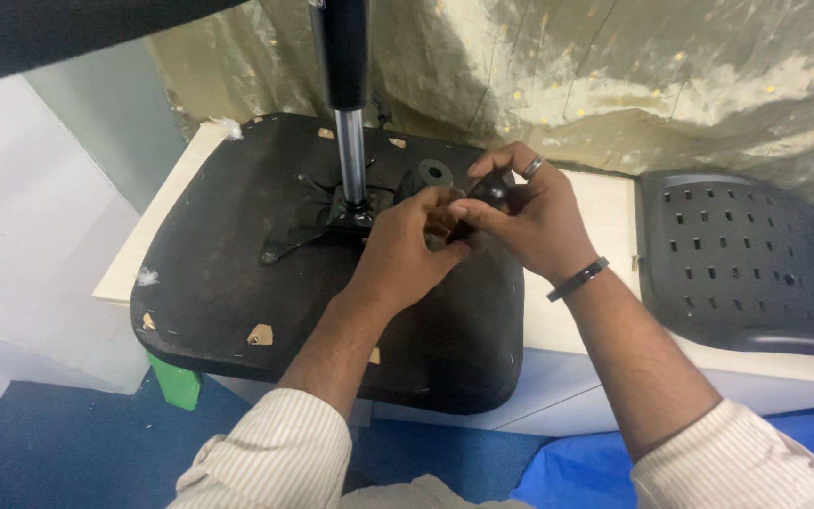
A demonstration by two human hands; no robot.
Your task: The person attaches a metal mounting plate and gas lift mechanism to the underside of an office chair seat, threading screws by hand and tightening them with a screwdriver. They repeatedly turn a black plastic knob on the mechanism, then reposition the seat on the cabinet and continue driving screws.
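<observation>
Head view, left hand (405,247) and right hand (529,219) meeting over upturned seat (237,273) on white table (605,203), fingers of both pinched together on small black knob (492,188), its axis unclear, gas cylinder (349,104) standing upright from seat plate, grey chair back (746,254) at right.

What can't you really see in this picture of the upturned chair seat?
- Small dark part, head view: mostly covered by the right hand and left hand.
- Gas cylinder: top cut off by the upper edge.
- Perforated grey chair back: cut off at the right edge.
</observation>
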